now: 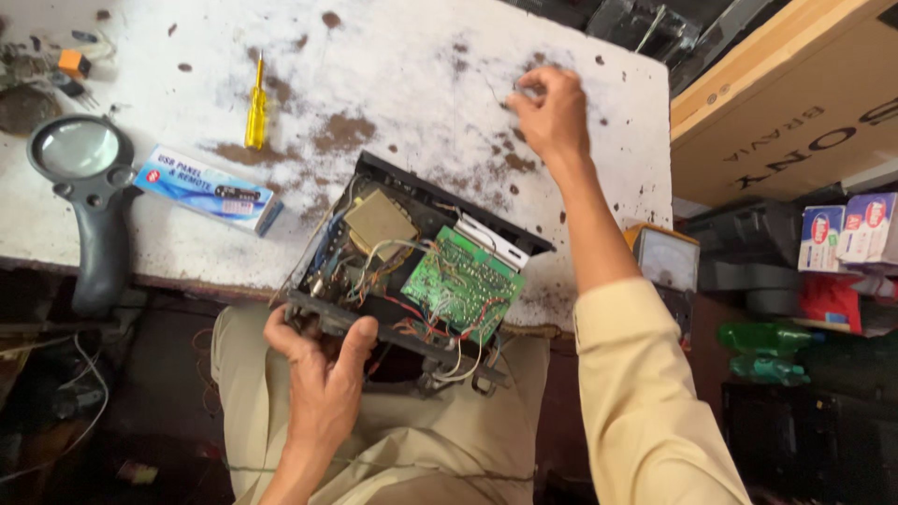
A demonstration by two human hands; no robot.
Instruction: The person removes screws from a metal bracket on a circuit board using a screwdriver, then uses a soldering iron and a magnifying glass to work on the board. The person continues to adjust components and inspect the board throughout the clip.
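The light is soft and even daylight, strongest on the white bench (421, 56), which looks almost overexposed at the top. Shadows are weak and short. Under the bench, at the left bottom, it is very dim. The picture is a little soft, and the edges bend slightly from the wide lens.

Right hand (554, 114), upper centre: fingertips pinched, anything between them too small to tell. Left hand (323, 374), lower centre: fingertips hidden behind front edge of open black chassis (412, 271). Chassis lower part overhangs tabletop (421, 56) edge; wiring under green circuit board (465, 283) hidden. Small parts (56, 70), upper left: cut by frame edge, too small to identify. Cardboard box (795, 103), upper right: cut off by frame. Floor clutter, lower left: dark, unclear.
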